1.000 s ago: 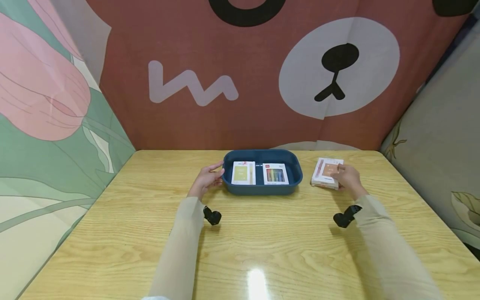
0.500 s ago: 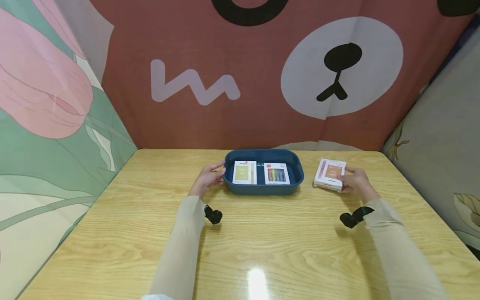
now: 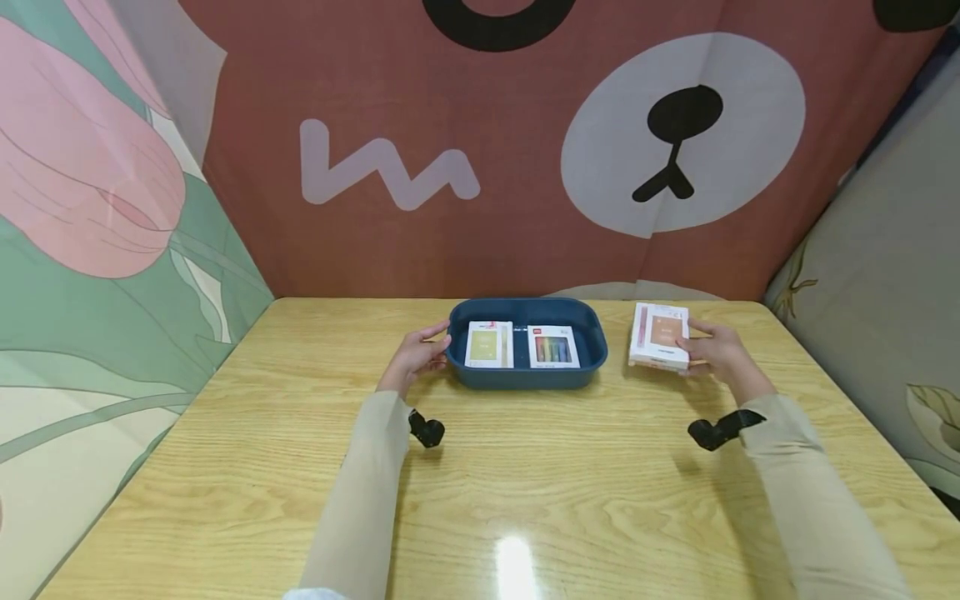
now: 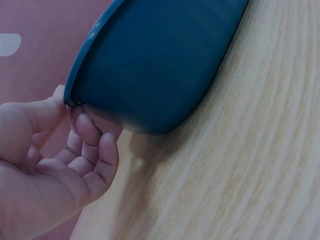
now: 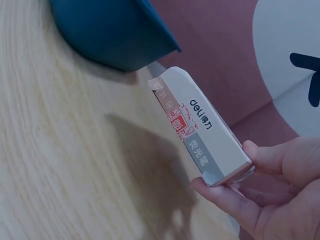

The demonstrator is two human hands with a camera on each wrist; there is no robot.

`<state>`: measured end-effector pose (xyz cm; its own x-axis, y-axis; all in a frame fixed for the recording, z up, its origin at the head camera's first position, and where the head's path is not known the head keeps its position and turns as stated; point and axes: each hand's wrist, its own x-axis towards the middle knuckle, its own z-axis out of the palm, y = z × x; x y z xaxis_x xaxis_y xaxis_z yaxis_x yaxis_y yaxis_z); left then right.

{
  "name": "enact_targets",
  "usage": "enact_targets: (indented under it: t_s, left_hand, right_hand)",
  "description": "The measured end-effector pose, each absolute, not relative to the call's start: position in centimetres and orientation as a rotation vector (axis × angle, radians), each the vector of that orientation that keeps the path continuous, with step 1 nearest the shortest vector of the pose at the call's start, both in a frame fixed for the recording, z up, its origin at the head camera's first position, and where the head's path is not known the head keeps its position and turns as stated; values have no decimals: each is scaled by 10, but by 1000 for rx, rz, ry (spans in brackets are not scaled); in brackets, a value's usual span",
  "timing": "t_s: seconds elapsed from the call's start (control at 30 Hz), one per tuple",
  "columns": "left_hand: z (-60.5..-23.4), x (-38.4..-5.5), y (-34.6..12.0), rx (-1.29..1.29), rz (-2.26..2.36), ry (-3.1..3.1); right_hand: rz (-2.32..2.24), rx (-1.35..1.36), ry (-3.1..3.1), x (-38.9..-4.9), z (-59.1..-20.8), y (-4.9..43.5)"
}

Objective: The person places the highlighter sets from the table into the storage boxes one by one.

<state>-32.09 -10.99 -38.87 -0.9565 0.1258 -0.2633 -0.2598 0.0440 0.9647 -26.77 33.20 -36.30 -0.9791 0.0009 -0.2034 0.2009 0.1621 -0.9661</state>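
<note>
My left hand (image 3: pixel 412 358) pinches the left end of a dark blue plastic bin (image 3: pixel 525 381), thumb over the rim and curled fingers beneath it, as the left wrist view shows. In the bin lie a yellow-and-white box (image 3: pixel 483 346) on the left and a white box with a rainbow-striped front (image 3: pixel 553 348) on the right. To the right of the bin, my right hand (image 3: pixel 722 354) grips a white and orange highlighter box (image 3: pixel 658 333) by its right side, between thumb and fingers. In the right wrist view this box (image 5: pixel 200 130) is tilted above the table, its shadow apart from it.
The bin stands near the back of a wooden table (image 3: pixel 525 483). Behind the table hangs a red cloth (image 3: pixel 420 250) with a bear print. Patterned cloths also stand at the left and right. A black camera (image 3: pixel 427 430) sits on each wrist.
The right hand has shifted right and, lately, lifted the highlighter box up from the table, turning it more upright in the head view. Left hand and bin keep their places.
</note>
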Motion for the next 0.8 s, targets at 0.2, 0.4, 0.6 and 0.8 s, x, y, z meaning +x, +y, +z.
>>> enact_targets:
  t_s: [0.2, 0.4, 0.6, 0.8]
  left_hand:
    - [-390, -321, -110, -142, 2002, 2047]
    - [-390, -321, -109, -147, 2007, 2044]
    - [-389, -320, -110, -148, 2009, 2040]
    - [-389, -320, -110, -129, 2020, 2035]
  right_hand:
    - [-1954, 161, 2261, -267, -353, 330]
    - [-1987, 180, 2238, -266, -345, 320]
    - [-2003, 151, 2232, -267, -337, 306]
    - [-1936, 107, 2296, -270, -330, 287]
